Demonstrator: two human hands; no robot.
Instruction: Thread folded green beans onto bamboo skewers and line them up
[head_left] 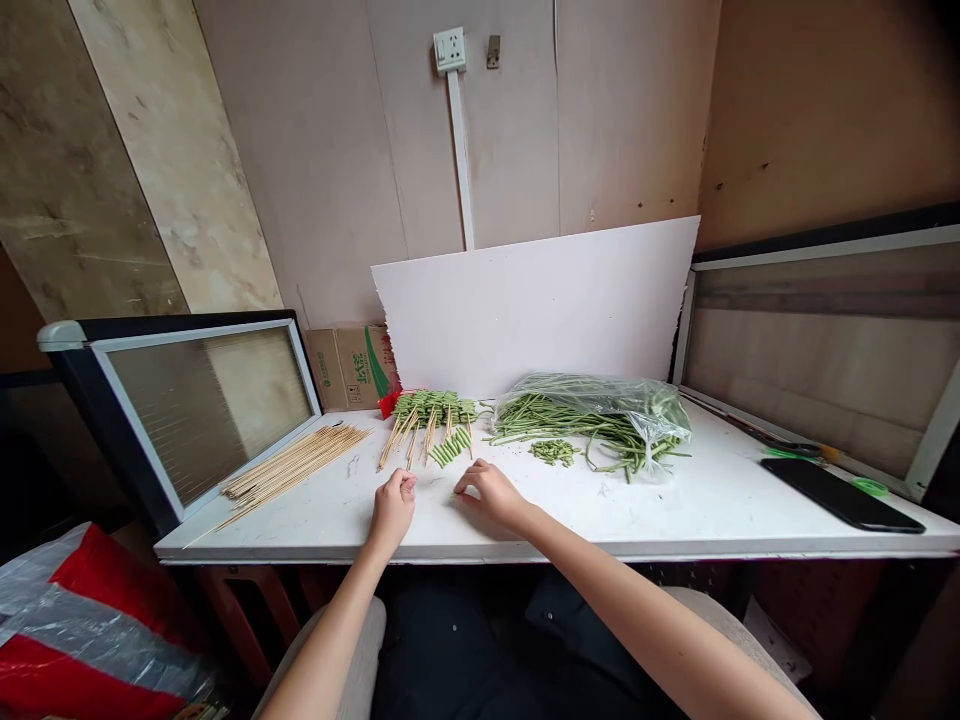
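My left hand (393, 508) is closed near the front of the white table, fingers curled in; whatever it may hold is hidden. To its right, my right hand (491, 496) is closed in a pinch low over the tabletop, with a small green bit at its fingertips that looks like a piece of green bean. Just beyond both hands lies a skewer of cut green beans (450, 448). Behind it is a pile of bean skewers (429, 406), their bare stick ends pointing towards me. Loose cut bean pieces (553, 452) form a small heap farther right.
Bare wooden skewers (296, 468) lie fanned at the left. A clear plastic bag (600, 392) of long green beans rests at the back right. A black phone (840, 494) and scissors (795, 449) are at the far right. A white board (536, 305) and cardboard box (349, 367) stand behind.
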